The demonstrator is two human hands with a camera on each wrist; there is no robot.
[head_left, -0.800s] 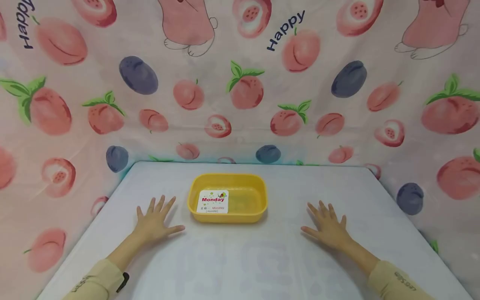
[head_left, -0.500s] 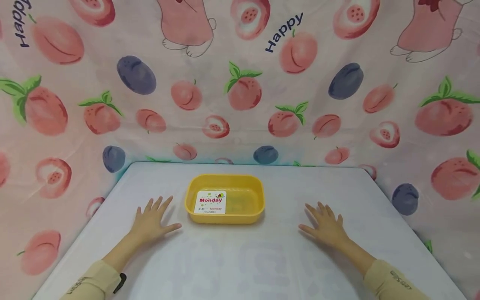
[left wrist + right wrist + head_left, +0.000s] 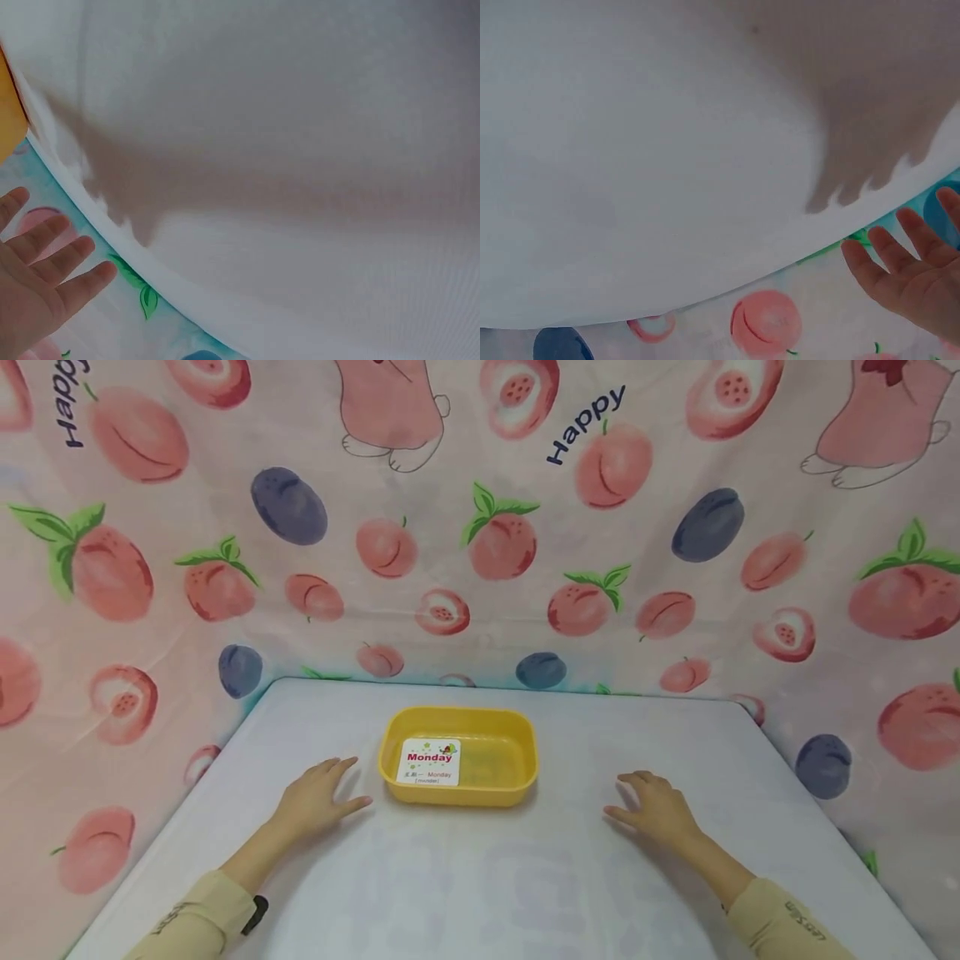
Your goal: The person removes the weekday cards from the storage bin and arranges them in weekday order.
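Observation:
A yellow plastic basket-like tray [image 3: 498,795] stands near the back of the white table, left of the middle. Inside it, at the left, leans a white card [image 3: 429,762] printed "Monday". My left hand [image 3: 311,802] is held above the table to the left of the tray, fingers loosely bent and thumb pointing at it. To the right, farther from the tray, my right hand [image 3: 656,810] hovers in a similar pose. Neither hand holds anything. In the left wrist view the fingers [image 3: 64,262] are spread, and the tray's yellow side [image 3: 10,112] shows at the edge.
The white tabletop [image 3: 465,877] bears faint greyish patches near the front. A pink curtain [image 3: 480,635] with printed peaches and plums hangs behind the table and along both sides. Hand shadows fall on the tabletop in both wrist views.
Both hands have gone from spread, straight fingers to looser, slightly bent ones, turning a little inward toward the tray. The tray and card stay in place; the head view shifts slightly.

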